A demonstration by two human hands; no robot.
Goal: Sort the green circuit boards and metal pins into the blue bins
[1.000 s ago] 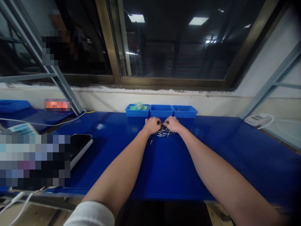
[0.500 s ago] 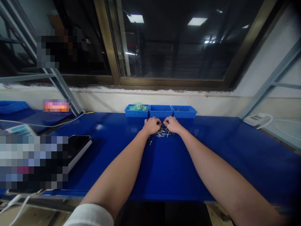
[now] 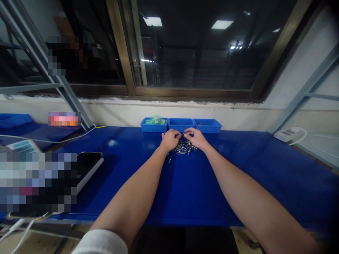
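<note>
At the far side of the metal pin pile (image 3: 182, 148), a thin pin (image 3: 183, 133) is pinched crosswise between left hand (image 3: 170, 140) and right hand (image 3: 197, 138), both near.

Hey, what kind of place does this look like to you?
Probably a workshop or small-parts assembly station: two hands work over a pile of small metal pins on a blue workbench, with small blue bins lined up behind and metal frame posts at the sides.
</note>
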